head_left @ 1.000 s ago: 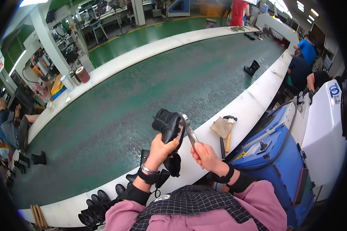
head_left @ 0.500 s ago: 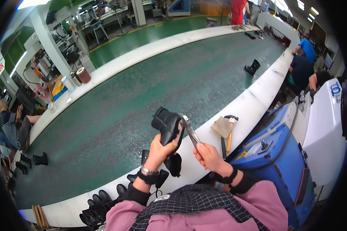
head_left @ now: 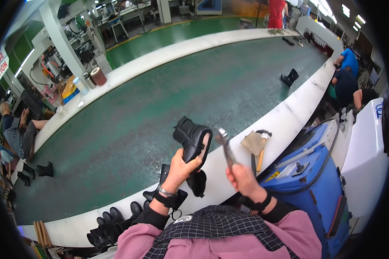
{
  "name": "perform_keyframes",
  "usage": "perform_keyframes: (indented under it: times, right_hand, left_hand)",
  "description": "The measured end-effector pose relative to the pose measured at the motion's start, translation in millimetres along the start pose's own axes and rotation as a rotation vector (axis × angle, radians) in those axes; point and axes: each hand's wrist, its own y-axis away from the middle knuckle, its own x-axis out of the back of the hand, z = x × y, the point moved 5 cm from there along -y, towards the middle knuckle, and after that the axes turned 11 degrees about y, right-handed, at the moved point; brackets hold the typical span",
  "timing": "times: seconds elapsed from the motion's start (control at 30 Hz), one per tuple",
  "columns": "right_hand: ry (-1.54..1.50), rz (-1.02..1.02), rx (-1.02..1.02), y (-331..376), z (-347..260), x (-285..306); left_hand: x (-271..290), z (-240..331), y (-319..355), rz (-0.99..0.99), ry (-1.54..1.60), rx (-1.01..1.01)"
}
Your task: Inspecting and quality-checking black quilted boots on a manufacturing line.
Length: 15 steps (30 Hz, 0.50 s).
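Holding: left hand (head_left: 180, 167) grips one black boot (head_left: 192, 139), raised near the belt's near edge.
Right hand (head_left: 243, 179): clamped on one pair of pliers (head_left: 225, 146), just right of the boot.
Boot: matte black, sole turned right.
Belt (head_left: 160, 99): one more boot (head_left: 289, 78), far right.

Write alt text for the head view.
The left hand holds up a black boot while the right hand grips metal pliers beside it, above a green conveyor belt. A hammer lies on the white ledge.
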Motion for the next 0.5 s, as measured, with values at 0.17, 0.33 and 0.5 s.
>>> perform_keyframes:
  times: [0.17,0.33,0.5]
  right_hand:
    - [-0.179,0.091,0.280,-16,10,31]
    - [0.359,0.182,0.010,-43,108,45]
    - [1.076,0.356,0.036,-46,186,45]
  left_hand:
    - [3,17,-5,-0.101,-0.044,-0.229]
    - [6,38,-10,-0.191,0.233,-0.218]
    - [15,44,-18,-0.196,0.175,-0.199]
